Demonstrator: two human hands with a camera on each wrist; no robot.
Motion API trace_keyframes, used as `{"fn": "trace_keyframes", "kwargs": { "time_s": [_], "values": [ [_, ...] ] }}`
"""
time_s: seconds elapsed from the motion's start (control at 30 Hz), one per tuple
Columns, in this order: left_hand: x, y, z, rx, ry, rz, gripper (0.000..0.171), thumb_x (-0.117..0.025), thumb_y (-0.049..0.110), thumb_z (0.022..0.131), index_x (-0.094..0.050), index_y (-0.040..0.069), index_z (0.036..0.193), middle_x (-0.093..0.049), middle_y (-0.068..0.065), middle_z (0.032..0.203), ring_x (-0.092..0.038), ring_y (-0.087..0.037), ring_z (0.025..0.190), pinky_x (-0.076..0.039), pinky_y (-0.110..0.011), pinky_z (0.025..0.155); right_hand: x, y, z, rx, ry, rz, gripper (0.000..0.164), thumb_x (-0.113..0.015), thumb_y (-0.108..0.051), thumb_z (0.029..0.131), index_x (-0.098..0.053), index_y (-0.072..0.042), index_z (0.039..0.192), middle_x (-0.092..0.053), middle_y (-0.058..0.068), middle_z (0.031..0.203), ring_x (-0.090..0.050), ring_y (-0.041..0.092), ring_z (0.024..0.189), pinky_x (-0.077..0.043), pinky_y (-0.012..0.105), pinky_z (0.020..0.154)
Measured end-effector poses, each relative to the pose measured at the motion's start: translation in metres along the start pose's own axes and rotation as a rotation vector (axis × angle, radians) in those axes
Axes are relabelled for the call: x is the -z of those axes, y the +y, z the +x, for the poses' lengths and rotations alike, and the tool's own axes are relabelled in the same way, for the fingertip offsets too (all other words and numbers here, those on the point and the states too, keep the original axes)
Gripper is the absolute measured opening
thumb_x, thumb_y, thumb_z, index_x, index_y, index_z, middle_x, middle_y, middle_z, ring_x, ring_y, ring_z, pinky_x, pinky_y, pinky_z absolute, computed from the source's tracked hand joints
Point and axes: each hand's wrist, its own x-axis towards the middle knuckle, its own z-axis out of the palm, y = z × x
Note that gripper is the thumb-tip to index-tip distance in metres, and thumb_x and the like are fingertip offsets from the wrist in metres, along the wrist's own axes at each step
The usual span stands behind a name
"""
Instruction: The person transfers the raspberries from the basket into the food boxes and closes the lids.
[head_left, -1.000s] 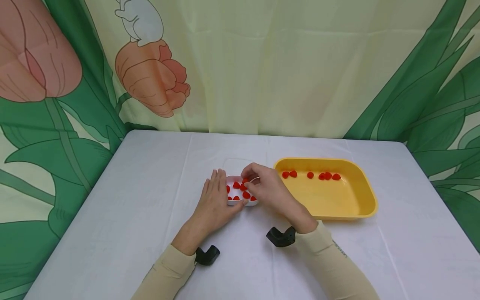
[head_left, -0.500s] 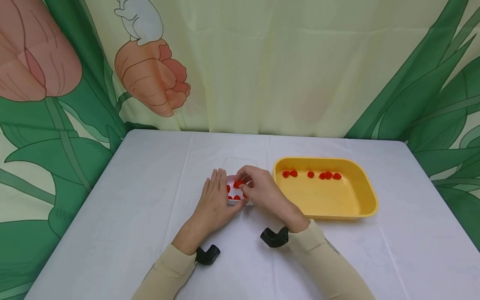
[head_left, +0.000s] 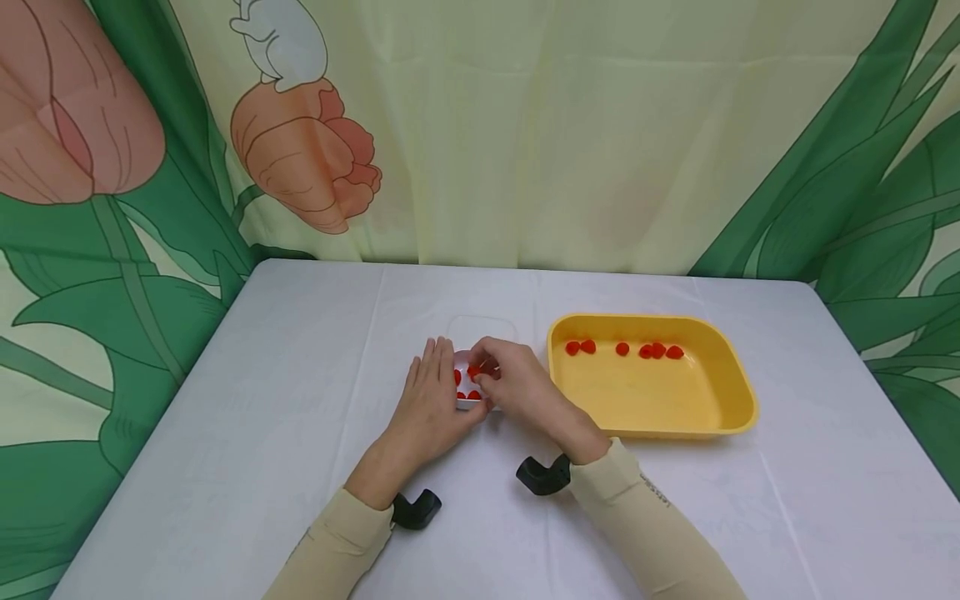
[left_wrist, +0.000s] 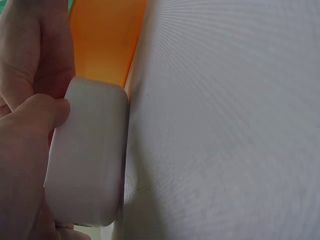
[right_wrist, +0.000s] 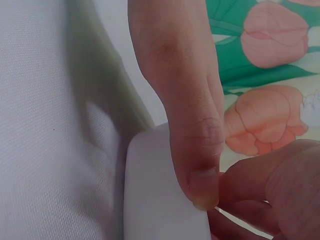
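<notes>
A small white box (head_left: 468,404) stands on the table with several red raspberry-like pieces (head_left: 474,396) in it. My left hand (head_left: 427,404) lies along its left side with straight fingers. The thumb rests on the front wall, as the left wrist view of the box (left_wrist: 90,155) also shows. Over the box's right part, my right hand (head_left: 517,383) pinches a red raspberry-like piece (head_left: 472,372) between curled fingers and thumb. That hand hides the box's right side. In the right wrist view, the fingertips are partly hidden behind the left thumb (right_wrist: 195,135).
To the right stands a yellow tray (head_left: 652,400) with several more red pieces (head_left: 657,350) along its back. Behind the white box lies a clear lid (head_left: 483,321), hard to see. A white cloth (head_left: 300,375) covers the table, and a printed curtain (head_left: 570,150) hangs behind.
My right hand has moved left over the white box, covering more of its right side. The left hand stays in place, and the tray has not visibly changed.
</notes>
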Motion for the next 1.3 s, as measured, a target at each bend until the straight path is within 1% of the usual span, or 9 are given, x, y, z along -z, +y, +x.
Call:
{"fn": "trace_keyframes", "kwargs": {
  "time_s": [0.23,0.57,0.77,0.93,1.1,1.2,1.3],
  "values": [
    [0.0,0.0,0.0,-0.005,0.001,-0.003,0.097,-0.063,0.05,0.088,-0.019,-0.005,0.154,-0.022,-0.023,0.162,-0.014,-0.037,0.154,-0.014,-0.055,0.124,-0.001,0.001,-0.001,0.002,-0.01,-0.016,0.026,-0.065,-0.001,0.09,-0.066,-0.008,0.114,-0.07,0.007,0.106,-0.061,0.017,0.09,-0.058,0.029,0.083],
    [0.0,0.0,-0.001,0.0,-0.011,0.007,0.099,-0.063,0.052,0.089,-0.017,-0.006,0.154,-0.02,-0.023,0.163,-0.011,-0.036,0.154,-0.012,-0.054,0.125,0.003,-0.001,-0.004,0.031,-0.001,-0.023,0.025,-0.065,-0.001,0.091,-0.067,-0.007,0.115,-0.07,0.008,0.108,-0.062,0.017,0.093,-0.057,0.031,0.087],
    [-0.001,0.0,-0.001,0.011,-0.01,0.012,0.105,-0.063,0.059,0.087,-0.015,-0.005,0.155,-0.019,-0.023,0.163,-0.011,-0.037,0.154,-0.014,-0.055,0.124,0.01,-0.005,-0.008,0.075,0.038,-0.001,0.021,-0.064,-0.001,0.091,-0.066,-0.004,0.111,-0.07,0.009,0.108,-0.066,0.018,0.094,-0.059,0.032,0.085],
    [-0.002,0.0,-0.002,0.033,-0.024,0.022,0.107,-0.063,0.061,0.086,-0.015,-0.004,0.156,-0.018,-0.022,0.164,-0.011,-0.038,0.154,-0.016,-0.055,0.124,0.019,-0.005,-0.012,0.09,0.07,0.015,0.019,-0.067,-0.004,0.091,-0.066,-0.003,0.11,-0.07,0.01,0.108,-0.066,0.019,0.095,-0.059,0.034,0.086],
    [-0.003,0.0,-0.001,0.027,-0.01,0.015,0.106,-0.063,0.061,0.086,-0.015,-0.004,0.156,-0.019,-0.022,0.163,-0.012,-0.038,0.154,-0.015,-0.055,0.124,0.027,0.0,-0.014,0.075,0.106,0.024,0.022,-0.067,-0.004,0.091,-0.065,-0.001,0.112,-0.068,0.013,0.111,-0.065,0.022,0.097,-0.059,0.037,0.087],
    [-0.003,0.0,0.0,0.021,-0.005,0.011,0.106,-0.063,0.06,0.086,-0.015,-0.004,0.156,-0.02,-0.023,0.163,-0.013,-0.037,0.154,-0.015,-0.055,0.124,0.032,0.003,-0.015,0.075,0.125,0.034,0.021,-0.066,-0.003,0.091,-0.064,-0.002,0.113,-0.067,0.014,0.113,-0.065,0.022,0.098,-0.058,0.037,0.088],
    [-0.004,0.0,0.0,0.019,-0.006,0.011,0.106,-0.064,0.059,0.086,-0.015,-0.004,0.156,-0.02,-0.023,0.163,-0.013,-0.037,0.154,-0.015,-0.055,0.124,0.037,0.004,-0.016,0.079,0.148,0.039,0.02,-0.066,-0.004,0.092,-0.065,-0.005,0.112,-0.067,0.013,0.113,-0.065,0.021,0.099,-0.058,0.037,0.089]
  ]
}}
